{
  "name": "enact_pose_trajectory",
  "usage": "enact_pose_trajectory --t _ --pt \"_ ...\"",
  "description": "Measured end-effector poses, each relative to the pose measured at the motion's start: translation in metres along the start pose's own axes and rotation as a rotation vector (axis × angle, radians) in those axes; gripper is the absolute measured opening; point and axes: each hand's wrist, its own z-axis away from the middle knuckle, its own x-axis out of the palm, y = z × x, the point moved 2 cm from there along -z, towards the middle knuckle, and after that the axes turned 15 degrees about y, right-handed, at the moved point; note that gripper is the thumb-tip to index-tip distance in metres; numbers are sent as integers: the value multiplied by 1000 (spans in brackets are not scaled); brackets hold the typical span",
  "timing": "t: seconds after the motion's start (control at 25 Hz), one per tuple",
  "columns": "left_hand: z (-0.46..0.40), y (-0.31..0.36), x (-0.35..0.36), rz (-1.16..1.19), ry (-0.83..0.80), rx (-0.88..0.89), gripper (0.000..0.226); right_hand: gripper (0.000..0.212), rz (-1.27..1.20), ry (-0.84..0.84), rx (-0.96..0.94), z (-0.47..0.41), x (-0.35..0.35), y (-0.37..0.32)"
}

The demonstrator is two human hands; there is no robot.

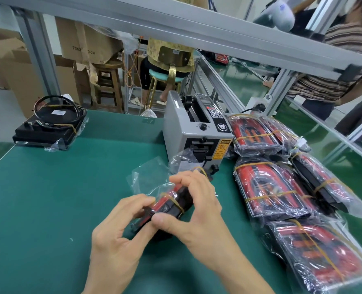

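Observation:
A red and black lamp part wrapped with a yellow rubber band sits partly inside a clear plastic bag, just above the green table mat. My left hand pinches its near end with thumb and fingertips. My right hand curls over the top of the part, thumb under the front edge. The bag's open end sticks up toward the grey tape dispenser.
Several bagged red lamp parts with rubber bands lie stacked along the right edge. A black part with a coiled cable lies at the far left corner. Aluminium frame rails cross overhead. Other people sit and stand beyond the table.

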Motion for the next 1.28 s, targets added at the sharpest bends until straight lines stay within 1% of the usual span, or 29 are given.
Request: enact_pose_trajectory --t 0.08,0.12,0.16,0.24,0.28,0.32,0.36,0.4,0.44,0.48,0.52,0.56,0.64,0.68,0.72,0.76,0.88,0.96,1.0,1.04,1.08,1.12,1.16,1.2,1.28 --pt "-8 -3 -11 18 6 -39 30 58 -46 36 28 -13 -18 12" --pt "-13 -5 -18 36 -6 -57 30 60 -37 27 35 -21 -29 19" --pt "-18 -7 -26 56 -30 -81 30 64 -14 -28 48 -28 -38 26" --pt "-24 -11 -40 96 -80 -169 29 72 28 -199 93 -34 -42 39" --pt "-28 -12 -45 103 -101 -217 32 69 26 -255 102 -36 -38 44" --pt "-33 -10 -49 97 -128 -263 37 64 7 -272 105 -37 -33 48" --pt "-38 -5 -51 53 -158 -264 38 60 -22 -255 105 -38 -29 50" --pt "-43 4 -51 -51 -175 -179 35 57 -55 -231 102 -39 -26 52" --pt "-48 16 -47 -184 -181 -31 32 56 -74 -205 93 -38 -25 53" --pt "-53 29 -38 -292 -190 123 36 55 -84 -185 89 -39 -25 54" --pt "-57 42 -24 -356 -232 240 39 54 -95 -171 93 -39 -25 55" --pt "-59 51 -6 -407 -313 327 39 53 -109 -168 102 -39 -25 56" --pt "-56 59 28 -513 -545 465 34 52 -125 -178 107 -39 -26 57" --pt "-54 58 37 -585 -626 488 33 52 -132 -193 108 -39 -26 57" --pt "-55 54 41 -644 -644 485 32 52 -137 -212 112 -40 -27 57" --pt "-56 51 41 -680 -630 466 33 53 -134 -220 110 -42 -28 57" --pt "-59 45 37 -702 -582 284 39 52 -138 -264 120 -47 -28 58" --pt "-61 39 37 -733 -559 257 45 50 -204 -333 181 -49 -30 61" --pt "-63 37 36 -770 -561 260 51 46 -235 -332 209 -51 -31 64" --pt "-65 37 35 -802 -554 264 60 39 -258 -273 243 -52 -33 67" --pt "-66 37 32 -826 -548 254 69 29 -248 -141 271 -56 -35 73" --pt "-67 35 28 -836 -539 230 73 22 -224 32 299 -61 -37 79" --pt "-67 33 24 -843 -529 201 72 23 -194 203 318 -68 -38 86" --pt "-67 32 21 -855 -508 180 68 24 -182 327 347 -74 -37 89" --pt "-66 33 19 -890 -458 182 57 18 -238 431 417 -89 -28 85"
